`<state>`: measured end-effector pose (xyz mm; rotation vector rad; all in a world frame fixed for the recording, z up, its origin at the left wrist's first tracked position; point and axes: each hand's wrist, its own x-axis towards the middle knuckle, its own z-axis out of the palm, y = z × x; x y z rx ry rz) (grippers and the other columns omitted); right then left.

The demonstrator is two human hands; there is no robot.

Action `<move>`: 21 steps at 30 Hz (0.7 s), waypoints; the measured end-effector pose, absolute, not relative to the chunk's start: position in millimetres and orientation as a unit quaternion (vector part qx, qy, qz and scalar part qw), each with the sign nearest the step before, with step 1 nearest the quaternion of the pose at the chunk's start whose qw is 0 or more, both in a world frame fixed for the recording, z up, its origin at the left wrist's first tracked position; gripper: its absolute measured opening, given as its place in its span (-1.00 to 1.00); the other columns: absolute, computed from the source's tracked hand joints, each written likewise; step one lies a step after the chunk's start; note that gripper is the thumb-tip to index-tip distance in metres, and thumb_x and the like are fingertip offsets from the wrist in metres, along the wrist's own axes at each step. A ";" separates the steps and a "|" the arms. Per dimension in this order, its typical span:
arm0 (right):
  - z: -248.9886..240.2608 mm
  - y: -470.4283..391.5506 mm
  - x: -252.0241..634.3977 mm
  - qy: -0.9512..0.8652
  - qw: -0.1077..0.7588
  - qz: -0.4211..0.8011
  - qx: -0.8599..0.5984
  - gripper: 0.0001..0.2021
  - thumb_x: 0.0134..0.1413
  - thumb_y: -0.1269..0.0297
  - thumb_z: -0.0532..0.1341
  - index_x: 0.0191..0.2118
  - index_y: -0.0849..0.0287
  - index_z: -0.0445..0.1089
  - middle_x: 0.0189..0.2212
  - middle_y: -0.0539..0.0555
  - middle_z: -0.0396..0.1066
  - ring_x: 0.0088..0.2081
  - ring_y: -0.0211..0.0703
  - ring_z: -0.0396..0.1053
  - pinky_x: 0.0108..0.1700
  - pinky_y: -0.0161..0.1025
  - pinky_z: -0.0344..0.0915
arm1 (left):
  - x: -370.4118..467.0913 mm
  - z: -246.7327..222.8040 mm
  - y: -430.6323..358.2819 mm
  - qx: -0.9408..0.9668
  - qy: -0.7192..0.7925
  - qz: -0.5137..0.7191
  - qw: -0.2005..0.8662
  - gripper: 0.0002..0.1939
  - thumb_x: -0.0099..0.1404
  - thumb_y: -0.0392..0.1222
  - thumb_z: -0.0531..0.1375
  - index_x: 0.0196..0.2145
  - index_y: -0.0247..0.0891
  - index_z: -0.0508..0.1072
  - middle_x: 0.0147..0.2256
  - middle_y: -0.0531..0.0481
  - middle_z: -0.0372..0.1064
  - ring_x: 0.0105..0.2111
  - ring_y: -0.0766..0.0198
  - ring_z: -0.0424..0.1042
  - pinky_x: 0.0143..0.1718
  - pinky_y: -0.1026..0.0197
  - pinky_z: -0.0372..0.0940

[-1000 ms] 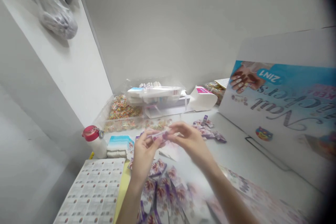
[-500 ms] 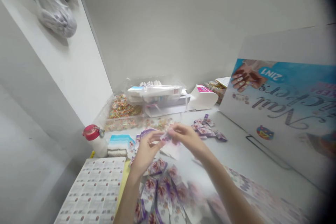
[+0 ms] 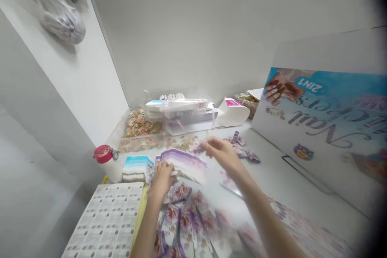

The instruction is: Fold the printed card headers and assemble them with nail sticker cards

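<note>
A small purple-and-clear packet (image 3: 198, 149), blurred, is pinched in the fingertips of my right hand (image 3: 222, 153), which hovers above the far part of the table. My left hand (image 3: 163, 175) rests on the left end of a fanned stack of purple-and-white cards (image 3: 189, 163), its fingers spread over the edges. Whether it grips a single card is hard to see. Below my hands lie several flower-printed cards with purple edges (image 3: 186, 221), overlapping. Beyond my right hand sits a small pile of the same flower-printed, purple-edged pieces (image 3: 242, 149).
At the left stand a red-capped bottle (image 3: 108, 163), a stack of blue-and-white cards (image 3: 138, 165) and printed label sheets (image 3: 104, 219). A clear tray of colourful bits (image 3: 142, 125) is at the back. A large box with nail-themed print (image 3: 320, 129) stands at the right.
My hands, together over the fanned cards before, have parted. The left dropped to the stack's left end; the right moved up and right with the small packet.
</note>
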<state>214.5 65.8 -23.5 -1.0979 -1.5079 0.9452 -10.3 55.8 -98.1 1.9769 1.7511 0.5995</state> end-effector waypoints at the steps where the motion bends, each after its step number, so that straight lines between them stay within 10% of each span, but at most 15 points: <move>1: -24.0 65.4 213.3 -0.622 0.502 0.399 -0.450 -0.66 -0.01 -0.04 0.22 -0.42 0.20 0.40 -0.54 0.02 0.41 -0.49 -0.24 0.29 -0.43 -0.31 0.20 | -10.3 -92.4 54.0 0.714 0.619 0.226 0.235 -0.87 0.06 -0.38 0.21 -0.40 -0.23 0.38 -0.32 -0.04 0.34 -0.11 0.04 0.28 -0.02 0.03 0.14; 21: -4.7 29.8 191.7 -0.737 0.548 0.163 -0.360 -0.93 0.05 0.35 0.26 -0.43 0.14 0.45 -0.40 0.04 0.28 -0.35 -0.20 0.30 -0.30 -0.26 0.25 | 31.4 -9.0 0.5 0.647 0.483 0.435 0.398 -0.64 0.23 -0.05 0.17 -0.04 -0.18 0.45 -0.44 0.05 0.34 -0.47 0.30 0.30 -0.54 0.33 0.21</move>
